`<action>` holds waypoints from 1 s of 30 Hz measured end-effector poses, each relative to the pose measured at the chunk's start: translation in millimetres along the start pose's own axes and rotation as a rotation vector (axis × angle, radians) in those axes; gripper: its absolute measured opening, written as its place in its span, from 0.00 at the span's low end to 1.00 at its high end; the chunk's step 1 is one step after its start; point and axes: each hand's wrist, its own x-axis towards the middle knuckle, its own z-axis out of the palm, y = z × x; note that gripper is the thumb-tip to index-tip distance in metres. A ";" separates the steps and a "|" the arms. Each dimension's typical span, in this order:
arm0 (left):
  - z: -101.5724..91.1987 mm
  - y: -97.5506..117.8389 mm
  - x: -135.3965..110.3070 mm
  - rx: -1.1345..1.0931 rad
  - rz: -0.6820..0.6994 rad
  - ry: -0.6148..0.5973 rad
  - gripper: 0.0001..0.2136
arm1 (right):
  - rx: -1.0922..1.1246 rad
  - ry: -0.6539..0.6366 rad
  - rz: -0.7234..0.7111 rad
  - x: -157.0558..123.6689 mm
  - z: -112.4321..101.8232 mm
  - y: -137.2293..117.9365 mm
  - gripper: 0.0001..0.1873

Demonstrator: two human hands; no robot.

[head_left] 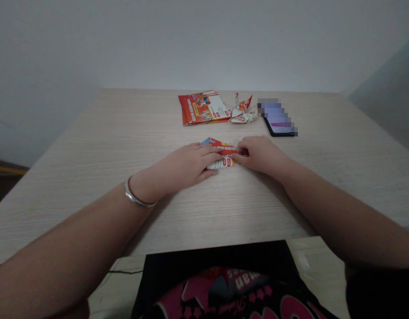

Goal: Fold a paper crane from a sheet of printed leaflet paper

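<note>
A folded piece of printed paper (224, 150), red, white and blue, lies on the table between my hands. My left hand (191, 166) rests flat over its left part with the fingers stretched out, pressing it to the tabletop. At the paper's right end my right hand (257, 153) has its thumb and curled fingers closed in a pinch on the edge. Part of the paper is hidden under the left fingers and behind the right fingertips.
Behind the paper lies a stack of red and white printed leaflets (199, 113). Folded paper shapes (244, 110) in the same print touch its right side. A phone (279, 119) with a lit, partly blurred screen lies farther right. The pale wooden table (108, 133) meets a wall at the back.
</note>
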 end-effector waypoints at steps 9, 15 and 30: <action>19.1 2.3 -10.3 0.007 0.035 -0.004 0.30 | 0.055 -0.014 -0.004 7.7 -0.9 4.6 0.20; 25.8 4.0 -11.9 -0.010 -0.012 0.007 0.32 | 0.030 -0.015 0.026 9.8 -0.2 1.0 0.19; 15.3 18.1 -7.7 0.125 -0.133 -0.002 0.23 | 0.007 -0.012 0.055 12.5 1.0 -2.9 0.18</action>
